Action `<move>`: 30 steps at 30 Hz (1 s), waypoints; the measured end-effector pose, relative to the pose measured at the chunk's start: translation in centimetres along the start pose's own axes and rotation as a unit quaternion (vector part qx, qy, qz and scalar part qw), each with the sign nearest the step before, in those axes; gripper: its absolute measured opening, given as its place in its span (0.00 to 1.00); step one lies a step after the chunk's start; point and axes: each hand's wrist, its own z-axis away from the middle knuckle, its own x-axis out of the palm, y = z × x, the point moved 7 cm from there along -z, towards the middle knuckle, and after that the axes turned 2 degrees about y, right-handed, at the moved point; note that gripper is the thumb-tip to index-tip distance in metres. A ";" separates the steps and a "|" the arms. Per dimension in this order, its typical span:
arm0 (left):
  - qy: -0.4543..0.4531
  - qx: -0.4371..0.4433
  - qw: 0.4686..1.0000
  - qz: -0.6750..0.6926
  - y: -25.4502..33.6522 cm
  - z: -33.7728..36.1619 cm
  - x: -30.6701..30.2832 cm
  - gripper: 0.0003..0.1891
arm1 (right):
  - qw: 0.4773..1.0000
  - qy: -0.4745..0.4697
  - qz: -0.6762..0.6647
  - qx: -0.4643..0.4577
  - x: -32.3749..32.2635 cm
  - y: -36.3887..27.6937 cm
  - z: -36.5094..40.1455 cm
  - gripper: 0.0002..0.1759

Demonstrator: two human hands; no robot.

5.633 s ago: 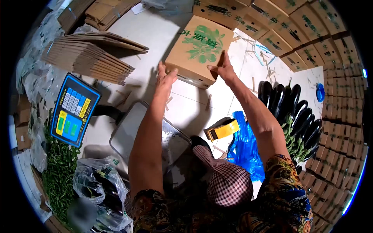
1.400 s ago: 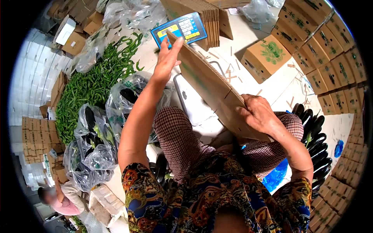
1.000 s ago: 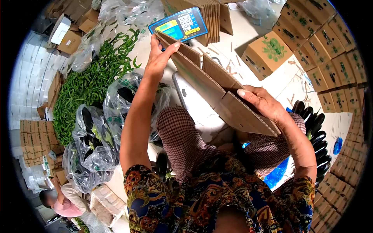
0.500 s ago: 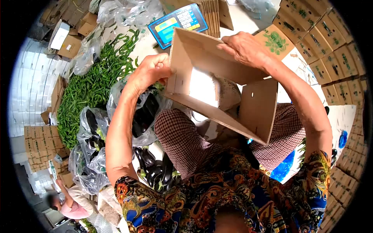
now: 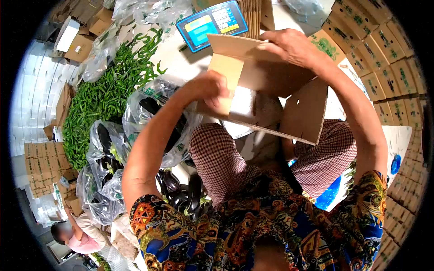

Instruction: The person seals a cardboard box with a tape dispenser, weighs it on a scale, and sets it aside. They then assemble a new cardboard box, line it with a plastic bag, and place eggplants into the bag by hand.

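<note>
A part-folded cardboard box (image 5: pixel 287 67) is held tilted above my lap, with its inside facing me and an opening at its bottom. My right hand (image 5: pixel 291 47) grips the upper edge of its far wall, fingers over the rim. At the box's left end, my left hand (image 5: pixel 212 89) is closed and a little blurred against a light, inward-bent flap (image 5: pixel 226 67); its fingertips are hidden. Just behind the box stands a blue digital scale display (image 5: pixel 212 27). To the left, beside my left forearm, are plastic bags of eggplants (image 5: pixel 106 140).
A large heap of green peppers (image 5: pixel 97 101) spreads on the left. Loose eggplants (image 5: pixel 194 192) lie near my knee. Flattened cartons (image 5: pixel 249 18) stand behind the scale. Stacked printed boxes (image 5: pixel 384 72) line the right side. Another person (image 5: pixel 83 239) sits at lower left.
My left hand has moved from the box's left edge rightward and down onto the end flap, which now bends inward. The box has tipped slightly; my right hand keeps its grip.
</note>
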 end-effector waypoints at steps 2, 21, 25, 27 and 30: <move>-0.022 0.000 1.000 0.022 -0.1 -0.2 0.7 0.15 | 0.998 0.007 -0.037 0.046 -3.3 -0.2 2.0 0.18; 0.235 0.153 0.813 0.510 0.0 8.2 -1.6 0.27 | 0.984 -0.131 -0.006 -0.124 11.3 -4.8 7.0 0.39; 0.360 0.087 0.921 0.121 2.1 7.9 -1.1 0.29 | 0.985 -0.119 -0.023 -0.123 11.4 -4.8 7.2 0.38; 0.436 0.172 0.883 -0.014 4.6 6.8 -2.8 0.27 | 0.984 -0.110 -0.005 -0.138 11.1 -4.6 6.6 0.35; 0.417 0.156 0.885 -0.137 0.4 2.4 -3.4 0.25 | 0.987 -0.073 -0.013 -0.142 8.6 -4.6 5.4 0.31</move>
